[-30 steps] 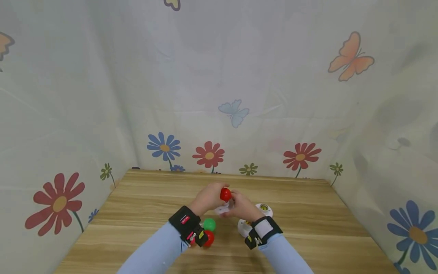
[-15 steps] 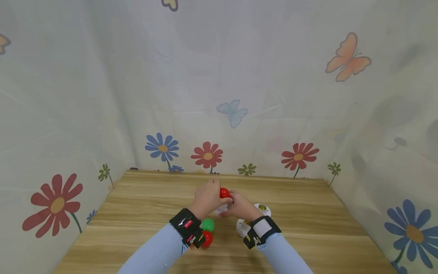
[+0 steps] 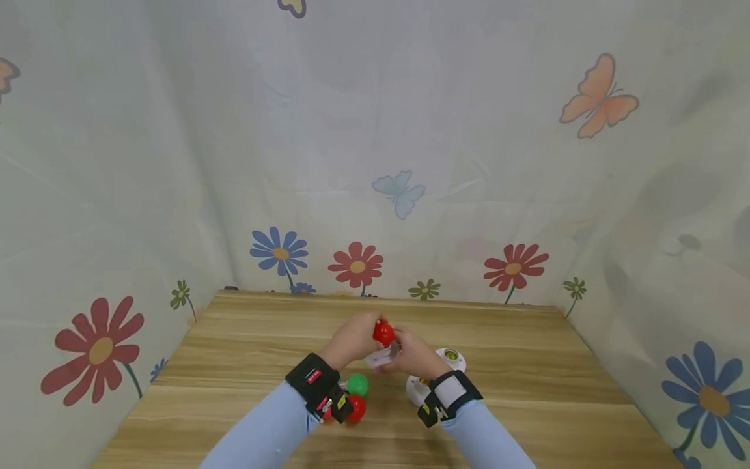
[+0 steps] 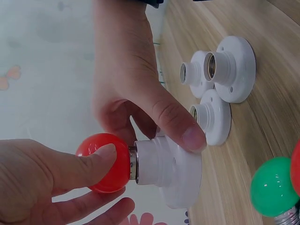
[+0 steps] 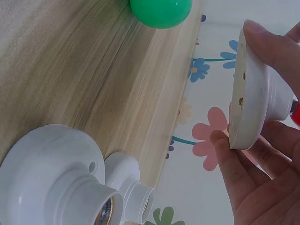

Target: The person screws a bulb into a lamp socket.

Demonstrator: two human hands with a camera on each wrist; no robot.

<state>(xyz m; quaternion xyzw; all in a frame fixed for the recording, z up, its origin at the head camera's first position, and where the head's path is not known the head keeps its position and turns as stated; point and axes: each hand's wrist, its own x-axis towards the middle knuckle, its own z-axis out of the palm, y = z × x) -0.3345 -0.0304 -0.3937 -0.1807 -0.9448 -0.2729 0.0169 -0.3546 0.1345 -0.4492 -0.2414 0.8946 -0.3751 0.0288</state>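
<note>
Pinching red bulb (image 4: 123, 165) with left hand (image 3: 353, 339), gripping white socket (image 4: 182, 173) with right hand (image 3: 416, 355). Joined neck to mouth above desk (image 3: 515, 417), hard to tell how deep. Showing green bulb (image 3: 358, 385) and another red one (image 3: 356, 408) near left hand, three more sockets (image 4: 243, 70) near right.

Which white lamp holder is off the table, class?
The holder the right hand grips, a red bulb at its mouth; the other three holders sit on the table.
</note>
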